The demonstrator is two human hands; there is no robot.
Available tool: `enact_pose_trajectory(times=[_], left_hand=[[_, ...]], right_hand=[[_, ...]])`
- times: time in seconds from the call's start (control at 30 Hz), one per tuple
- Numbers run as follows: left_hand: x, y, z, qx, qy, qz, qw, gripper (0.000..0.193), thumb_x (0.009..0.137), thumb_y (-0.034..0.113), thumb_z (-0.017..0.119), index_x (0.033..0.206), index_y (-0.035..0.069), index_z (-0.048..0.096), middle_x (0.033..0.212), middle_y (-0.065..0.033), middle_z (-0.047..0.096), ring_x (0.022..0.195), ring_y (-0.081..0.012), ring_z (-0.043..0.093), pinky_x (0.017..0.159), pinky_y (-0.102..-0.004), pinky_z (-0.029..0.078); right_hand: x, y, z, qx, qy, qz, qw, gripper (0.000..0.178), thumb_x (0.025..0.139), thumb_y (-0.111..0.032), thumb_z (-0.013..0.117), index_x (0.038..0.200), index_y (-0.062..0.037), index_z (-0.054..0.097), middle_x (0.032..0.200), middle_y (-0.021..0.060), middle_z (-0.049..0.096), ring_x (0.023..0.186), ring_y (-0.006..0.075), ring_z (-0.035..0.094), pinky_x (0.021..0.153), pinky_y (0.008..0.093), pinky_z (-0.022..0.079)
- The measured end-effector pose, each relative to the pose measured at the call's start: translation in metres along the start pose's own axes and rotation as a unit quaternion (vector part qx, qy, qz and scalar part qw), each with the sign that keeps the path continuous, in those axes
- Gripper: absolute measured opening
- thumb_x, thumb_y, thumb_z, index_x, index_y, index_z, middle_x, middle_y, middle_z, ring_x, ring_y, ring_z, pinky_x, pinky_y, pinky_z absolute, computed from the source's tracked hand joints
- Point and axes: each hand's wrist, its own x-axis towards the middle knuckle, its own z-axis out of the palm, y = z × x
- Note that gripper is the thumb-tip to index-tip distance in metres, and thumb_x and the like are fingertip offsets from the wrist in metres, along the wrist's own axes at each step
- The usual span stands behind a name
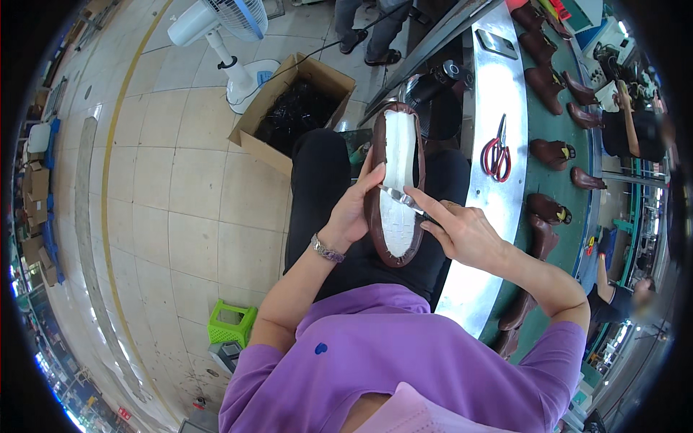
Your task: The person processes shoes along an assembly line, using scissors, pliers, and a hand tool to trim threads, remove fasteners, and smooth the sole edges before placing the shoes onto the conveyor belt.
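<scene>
A brown leather shoe upper [374,222] rests sole-up across my lap, its white underside [398,162] facing me. My left hand [354,206] is closed on the shoe's left edge, thumb on top near the white part. In my right hand [462,229] is a small knife [406,198] with a dark handle and a metal blade. The blade lies across the middle of the white underside, its tip near my left thumb. My right index finger stretches along the blade.
Right of my lap runs a metal ledge [476,252] with red-handled scissors [497,155] and a phone [497,43]. Beyond it, brown boots [550,153] line a green conveyor [530,130]. A cardboard box [260,148], a white fan [234,65] and a green stool [232,317] stand left. People are nearby.
</scene>
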Motion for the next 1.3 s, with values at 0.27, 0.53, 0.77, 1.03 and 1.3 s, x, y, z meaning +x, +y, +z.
enact_pose_trajectory(times=[0.27, 0.53, 0.77, 1.03, 1.3], left_hand=[[0.000, 0.012, 0.012, 0.145, 0.032, 0.028, 0.989, 0.066, 0.089, 0.021, 0.054, 0.144, 0.014, 0.017, 0.127, -0.0058, 0.044, 0.113, -0.0145, 0.047, 0.094, -0.0290, 0.039], [-0.001, 0.021, 0.003, 0.213, 0.022, 0.025, 0.977, 0.066, 0.089, 0.024, 0.054, 0.144, 0.014, 0.017, 0.133, -0.0060, 0.039, 0.115, -0.0151, 0.044, 0.096, -0.0285, 0.038], [0.000, 0.035, 0.008, 0.216, -0.006, -0.017, 0.976, 0.072, 0.088, 0.024, 0.056, 0.145, 0.014, 0.011, 0.135, -0.0079, 0.037, 0.117, -0.0173, 0.044, 0.096, -0.0308, 0.038], [0.003, 0.040, 0.000, 0.240, 0.001, -0.057, 0.969, 0.079, 0.082, 0.016, 0.063, 0.142, 0.008, 0.012, 0.127, -0.0102, 0.044, 0.111, -0.0200, 0.050, 0.092, -0.0324, 0.043], [-0.008, 0.042, -0.011, 0.258, -0.036, -0.083, 0.962, 0.078, 0.081, 0.009, 0.062, 0.142, 0.010, 0.014, 0.131, -0.0101, 0.041, 0.118, -0.0200, 0.045, 0.098, -0.0334, 0.039]], right_hand=[[0.031, -0.024, -0.087, -0.114, -0.150, -0.063, 0.980, 0.061, 0.084, -0.016, 0.057, 0.138, -0.0153, 0.029, 0.072, 0.0176, 0.060, 0.059, 0.0335, 0.059, 0.056, 0.0415, 0.047], [0.089, 0.013, -0.071, -0.202, -0.048, -0.061, 0.976, 0.064, 0.088, -0.019, 0.053, 0.142, -0.0280, 0.020, 0.069, 0.0163, 0.059, 0.059, 0.0339, 0.058, 0.054, 0.0410, 0.046], [0.078, 0.019, -0.052, -0.222, -0.032, -0.103, 0.969, 0.066, 0.089, -0.014, 0.051, 0.142, -0.0351, 0.018, 0.063, 0.0132, 0.057, 0.050, 0.0264, 0.057, 0.045, 0.0342, 0.044], [0.069, 0.002, -0.048, -0.199, -0.054, -0.076, 0.976, 0.068, 0.087, -0.012, 0.050, 0.142, -0.0336, 0.016, 0.061, 0.0138, 0.057, 0.050, 0.0284, 0.059, 0.044, 0.0370, 0.046], [0.062, -0.011, -0.041, -0.173, -0.044, -0.090, 0.980, 0.077, 0.081, -0.006, 0.051, 0.143, -0.0300, 0.012, 0.058, 0.0124, 0.058, 0.048, 0.0271, 0.059, 0.044, 0.0358, 0.047]])
